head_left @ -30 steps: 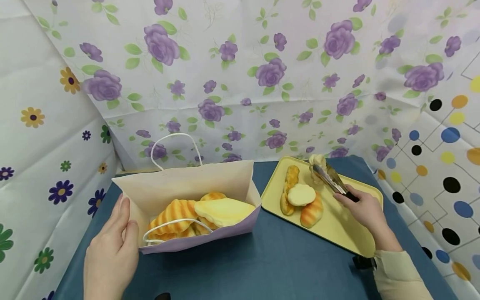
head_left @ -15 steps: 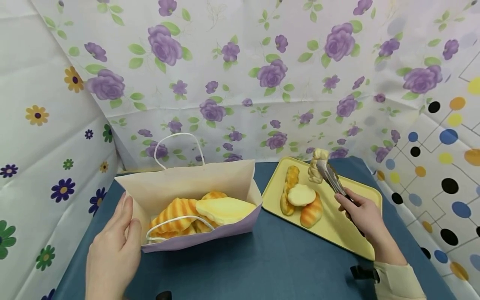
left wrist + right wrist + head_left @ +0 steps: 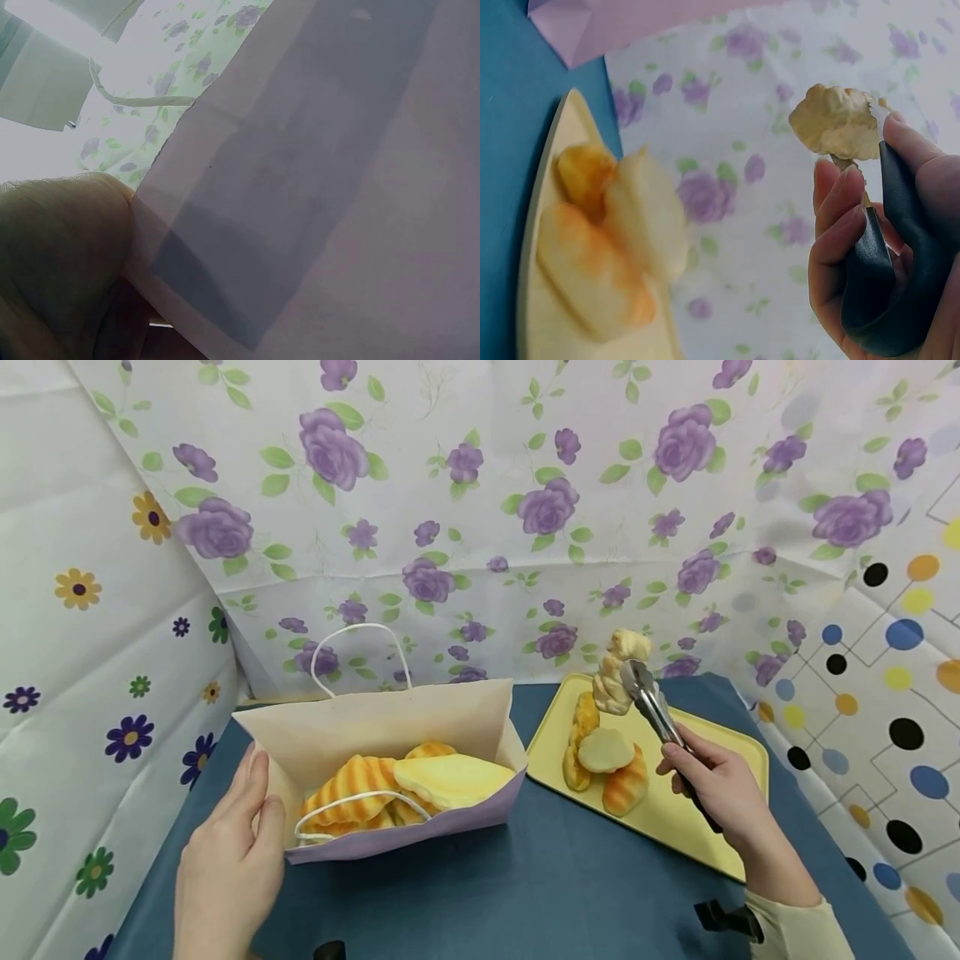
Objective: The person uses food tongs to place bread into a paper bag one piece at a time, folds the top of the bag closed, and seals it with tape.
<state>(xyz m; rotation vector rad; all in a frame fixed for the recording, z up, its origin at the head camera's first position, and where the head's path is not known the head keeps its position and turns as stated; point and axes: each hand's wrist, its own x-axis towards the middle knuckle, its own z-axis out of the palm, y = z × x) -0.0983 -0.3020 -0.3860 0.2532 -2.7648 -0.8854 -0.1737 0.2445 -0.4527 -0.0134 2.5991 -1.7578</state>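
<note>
In the head view, my left hand (image 3: 228, 852) holds the left side of a lilac paper bag (image 3: 405, 842). The bag tilts toward me, its mouth showing several bread pieces (image 3: 356, 793) inside. My right hand (image 3: 720, 785) grips black-handled metal tongs (image 3: 660, 714). Between the tongs' tips hangs a pale, knobbly twisted bread (image 3: 621, 670), raised above the far part of a yellow tray (image 3: 690, 802). The right wrist view shows this twisted bread (image 3: 836, 124) beyond my fingers. On the tray lie a long braided bread (image 3: 583, 718), a pale oval bread (image 3: 604, 751) and an orange-striped roll (image 3: 626, 785).
A blue cloth (image 3: 555, 877) covers the table. White cord handles (image 3: 360, 627) stand up and droop at the bag's mouth. A flowered curtain (image 3: 480, 527) closes off the back, with patterned sheets (image 3: 885, 693) at both sides.
My right hand has lifted the twisted bread with the tongs off the tray, up and slightly left. My left hand stays on the bag; the view has shifted a little.
</note>
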